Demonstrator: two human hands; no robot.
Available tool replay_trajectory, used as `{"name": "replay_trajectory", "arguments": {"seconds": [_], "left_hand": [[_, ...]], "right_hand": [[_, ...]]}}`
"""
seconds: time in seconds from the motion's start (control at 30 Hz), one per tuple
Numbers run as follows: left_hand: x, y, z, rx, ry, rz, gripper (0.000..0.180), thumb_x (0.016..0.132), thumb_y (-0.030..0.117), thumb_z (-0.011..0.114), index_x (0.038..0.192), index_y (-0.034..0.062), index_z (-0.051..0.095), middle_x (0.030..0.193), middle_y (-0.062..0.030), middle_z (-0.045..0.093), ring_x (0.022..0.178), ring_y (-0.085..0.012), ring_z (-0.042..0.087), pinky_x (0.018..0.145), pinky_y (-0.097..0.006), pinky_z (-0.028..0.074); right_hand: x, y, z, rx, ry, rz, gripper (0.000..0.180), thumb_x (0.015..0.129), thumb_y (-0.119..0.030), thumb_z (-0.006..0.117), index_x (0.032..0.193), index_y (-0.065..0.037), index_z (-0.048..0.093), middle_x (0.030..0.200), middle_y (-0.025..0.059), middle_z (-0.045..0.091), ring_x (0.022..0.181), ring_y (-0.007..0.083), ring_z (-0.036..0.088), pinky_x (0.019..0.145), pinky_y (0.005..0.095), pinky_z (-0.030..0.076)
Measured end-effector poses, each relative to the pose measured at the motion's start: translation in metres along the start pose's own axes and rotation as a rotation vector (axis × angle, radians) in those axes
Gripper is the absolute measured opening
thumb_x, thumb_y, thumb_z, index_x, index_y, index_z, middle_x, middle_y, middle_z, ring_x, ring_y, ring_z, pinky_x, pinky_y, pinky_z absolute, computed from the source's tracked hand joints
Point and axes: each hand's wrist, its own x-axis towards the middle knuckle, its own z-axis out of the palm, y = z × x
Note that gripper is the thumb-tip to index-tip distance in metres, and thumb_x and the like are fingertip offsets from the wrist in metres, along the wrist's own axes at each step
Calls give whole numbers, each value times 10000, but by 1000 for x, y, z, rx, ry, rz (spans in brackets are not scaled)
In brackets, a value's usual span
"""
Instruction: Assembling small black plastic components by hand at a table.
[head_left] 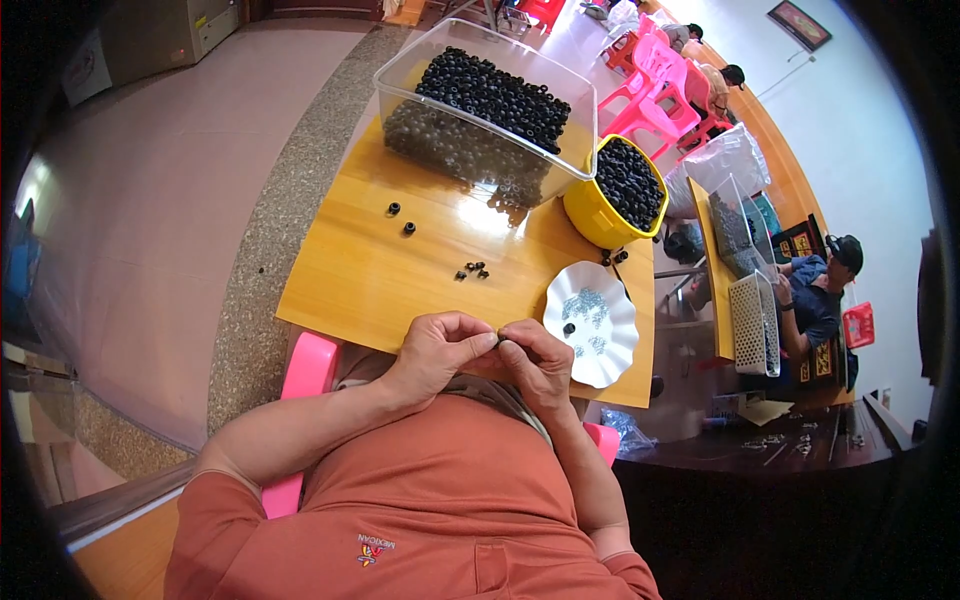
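Now, hands: left hand (437, 352) and right hand (537, 362) pinch together on a small black ring (499, 341).
Right: white scalloped plate (617, 345) on the bench (360, 275).

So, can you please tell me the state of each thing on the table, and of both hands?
clear plastic bin: open, no lid, heaped with small black rings
yellow bowl: upright, full of black rings
white scalloped plate: holds one black ring and small grey parts
loose black rings: scattered on the wooden table
left hand: fingertips pinched, meeting the right
right hand: fingers curled, pinching something tiny, too small to tell
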Motion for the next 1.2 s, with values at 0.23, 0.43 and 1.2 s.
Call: {"name": "replay_trajectory", "arguments": {"seconds": [0.23,0.43,1.2], "left_hand": [[0,0,0,-14,6,-4,113,888,58,639,966,-23,627,890,-78,664,790,-139,657,734,-259,561],[1,-2,-1,-19,-7,3,112,890,58,636,969,-22,631,899,-80,667,801,-143,660,746,-262,564],[1,-2,-1,-14,-5,-11,116,889,59,635,969,-25,628,898,-84,666,803,-153,665,744,-265,568]], "right_hand": [[-1,2,-1,61,-10,13,136,850,20,646,984,46,658,925,111,639,846,160,607,734,247,479],[-1,3,-3,87,-22,47,145,852,29,641,994,45,660,946,111,638,864,161,608,748,245,481],[1,-6,-3,172,-35,183,64,873,-15,632,915,32,627,905,51,614,838,107,580,739,224,464]]}}
